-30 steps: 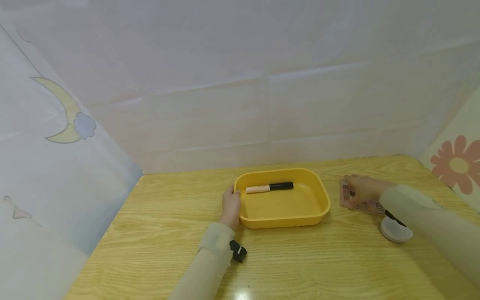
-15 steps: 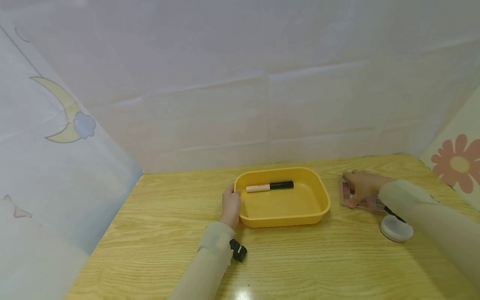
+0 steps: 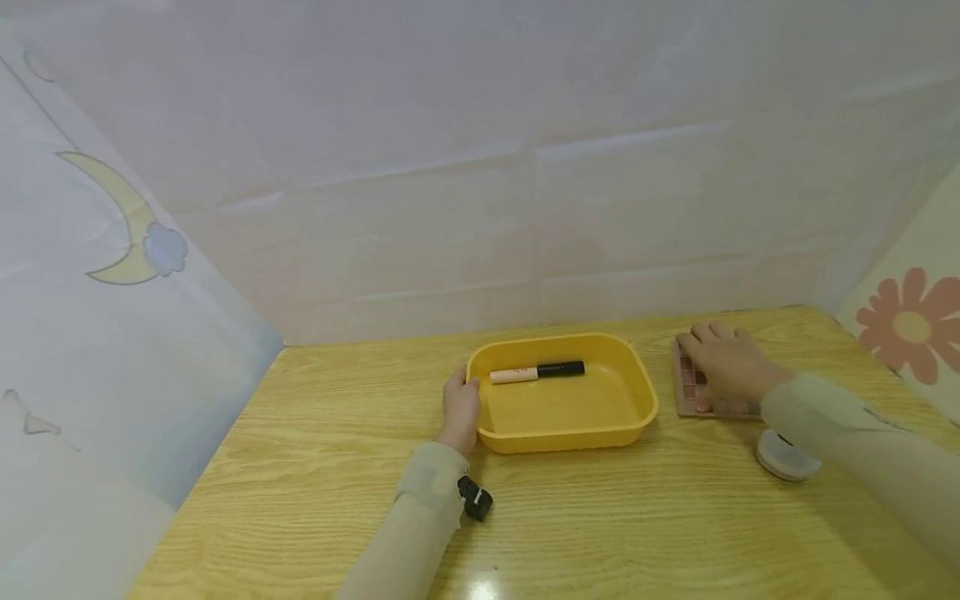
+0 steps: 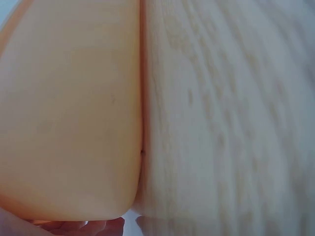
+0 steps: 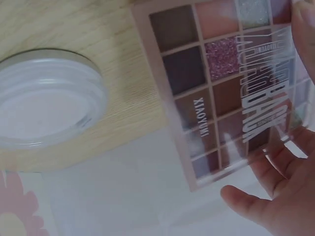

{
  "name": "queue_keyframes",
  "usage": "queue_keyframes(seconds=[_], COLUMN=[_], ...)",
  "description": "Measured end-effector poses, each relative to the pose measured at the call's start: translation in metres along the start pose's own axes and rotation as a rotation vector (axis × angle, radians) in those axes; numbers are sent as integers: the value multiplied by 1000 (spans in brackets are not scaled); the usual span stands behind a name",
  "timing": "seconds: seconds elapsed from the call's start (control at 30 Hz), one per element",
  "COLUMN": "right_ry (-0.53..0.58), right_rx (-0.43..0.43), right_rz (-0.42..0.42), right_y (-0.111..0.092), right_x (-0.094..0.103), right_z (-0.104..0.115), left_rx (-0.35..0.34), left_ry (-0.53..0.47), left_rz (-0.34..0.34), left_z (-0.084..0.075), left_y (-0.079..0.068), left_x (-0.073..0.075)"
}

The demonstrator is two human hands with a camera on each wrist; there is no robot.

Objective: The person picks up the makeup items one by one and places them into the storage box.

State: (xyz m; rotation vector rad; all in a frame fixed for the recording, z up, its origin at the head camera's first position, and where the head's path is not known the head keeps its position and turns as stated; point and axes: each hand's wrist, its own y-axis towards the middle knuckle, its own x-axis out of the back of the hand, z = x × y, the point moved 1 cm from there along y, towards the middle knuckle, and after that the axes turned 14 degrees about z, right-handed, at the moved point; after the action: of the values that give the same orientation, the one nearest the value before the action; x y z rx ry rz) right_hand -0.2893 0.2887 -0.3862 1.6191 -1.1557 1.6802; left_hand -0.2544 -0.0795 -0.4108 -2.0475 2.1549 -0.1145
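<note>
In the head view my left hand [image 3: 460, 410] grips the left rim of a yellow plastic tray [image 3: 566, 439], thumb over the edge. A cosmetic tube [image 3: 514, 376] with a pale pink body and black cap lies inside it. To the right, my right hand [image 3: 729, 367] spans an eyeshadow palette [image 3: 687, 392], partly hiding it. The right wrist view shows the palette [image 5: 227, 98] under a clear lettered lid, held between the thumb at one edge and fingers [image 5: 280, 172] at the other. The left wrist view shows the tray's side [image 4: 74, 108] close up.
A round white-lidded container [image 3: 783, 457] stands just in front of the palette, beside the right sleeve. The wooden table [image 3: 600, 525] ends at a pale cloth backdrop [image 3: 420, 208] behind and at both sides.
The right hand has shifted slightly toward the back, and the palette has turned so its front edge lies more level. The left hand stays on the tray's rim.
</note>
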Motion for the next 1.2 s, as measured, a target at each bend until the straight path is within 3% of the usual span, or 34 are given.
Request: queue_keyframes(seconds=[0.33, 0.83, 1.07, 1.2], right_ry=[28, 94, 144, 198], right_rx=[87, 213, 238, 215], right_rz=[-173, -349, -357, -295], right_y=[-11, -22, -27, -30], right_x=[4, 10, 11, 13], right_z=[-5, -8, -3, 1], left_rx=[17, 26, 23, 22], left_ry=[15, 3, 5, 13], left_rz=[-14, 3, 6, 6], left_z=[1, 0, 1, 0], left_y=[1, 1, 1, 1], left_x=[0, 0, 1, 1])
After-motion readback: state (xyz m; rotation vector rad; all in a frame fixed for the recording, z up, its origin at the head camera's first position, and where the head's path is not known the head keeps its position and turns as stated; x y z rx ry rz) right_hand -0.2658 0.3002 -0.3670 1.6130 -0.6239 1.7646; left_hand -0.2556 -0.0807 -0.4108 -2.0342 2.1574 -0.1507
